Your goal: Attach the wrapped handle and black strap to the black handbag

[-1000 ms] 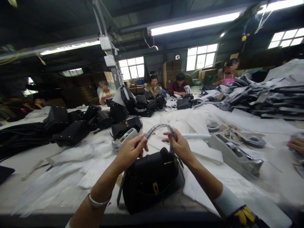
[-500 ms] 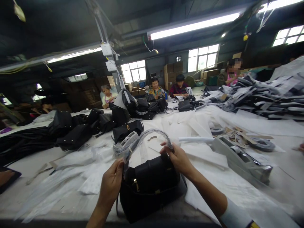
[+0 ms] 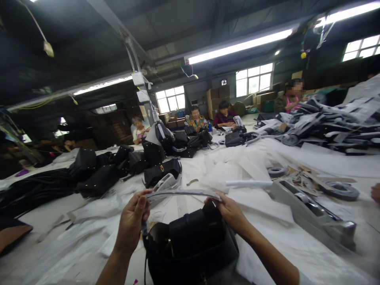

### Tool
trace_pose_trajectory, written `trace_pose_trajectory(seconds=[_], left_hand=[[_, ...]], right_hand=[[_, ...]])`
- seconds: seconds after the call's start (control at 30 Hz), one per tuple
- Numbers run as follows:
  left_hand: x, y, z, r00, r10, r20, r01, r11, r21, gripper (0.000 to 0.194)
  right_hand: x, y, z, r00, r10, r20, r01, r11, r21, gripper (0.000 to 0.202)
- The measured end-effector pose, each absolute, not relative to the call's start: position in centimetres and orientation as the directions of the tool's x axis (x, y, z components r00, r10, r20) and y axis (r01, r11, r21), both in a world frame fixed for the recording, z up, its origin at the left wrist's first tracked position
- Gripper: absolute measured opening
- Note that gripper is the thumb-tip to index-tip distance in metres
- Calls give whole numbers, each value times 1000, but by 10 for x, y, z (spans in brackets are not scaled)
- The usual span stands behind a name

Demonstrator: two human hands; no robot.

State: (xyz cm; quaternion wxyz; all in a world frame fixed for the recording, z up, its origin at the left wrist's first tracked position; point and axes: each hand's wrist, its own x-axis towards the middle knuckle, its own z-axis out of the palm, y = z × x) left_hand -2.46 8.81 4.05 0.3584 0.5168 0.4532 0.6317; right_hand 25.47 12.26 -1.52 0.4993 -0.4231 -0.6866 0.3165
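Observation:
A black handbag (image 3: 192, 249) with a gold zip pull sits on the table in front of me, its top open. Its handle (image 3: 184, 192), wrapped in clear plastic, stretches nearly straight above the bag between my hands. The fingers of my left hand (image 3: 133, 217) are closed round the handle's left end. At its right end my right hand (image 3: 231, 211) pinches the handle, just above the bag's right corner. Behind the handle lies a grey tape dispenser (image 3: 166, 182), partly hidden by it.
Black bags (image 3: 97, 178) are heaped at the left and centre back. A larger grey dispenser (image 3: 314, 213) stands at the right, near tape rolls (image 3: 340, 190). White sheets (image 3: 264, 206) cover much of the table (image 3: 38, 217). Several people sit beyond; a person's hand shows at the right edge.
The handle was arched and is now pulled nearly flat. My left hand has moved up and left, and my right hand has shifted slightly right and down. The camera view has tilted up.

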Motion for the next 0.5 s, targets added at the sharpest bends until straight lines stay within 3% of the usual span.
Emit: trace_pose_trajectory(seconds=[0.13, 0.27, 0.37, 0.5], left_hand=[[-16, 68, 9, -321, 899, 299, 189, -249, 950, 52], [-14, 52, -16, -343, 870, 354, 440, -184, 879, 44], [-20, 50, -25, -342, 883, 320, 412, -165, 896, 36], [-14, 60, -5, -384, 876, 291, 197, -231, 953, 32]], right_hand=[[253, 114, -31, -144, 911, 385, 193, 408, -892, 41], [258, 94, -54, 4, 946, 324, 206, 316, -926, 52], [270, 75, -68, 107, 953, 282, 246, 249, -937, 50], [290, 58, -75, 106, 965, 239, 239, 208, -949, 41]])
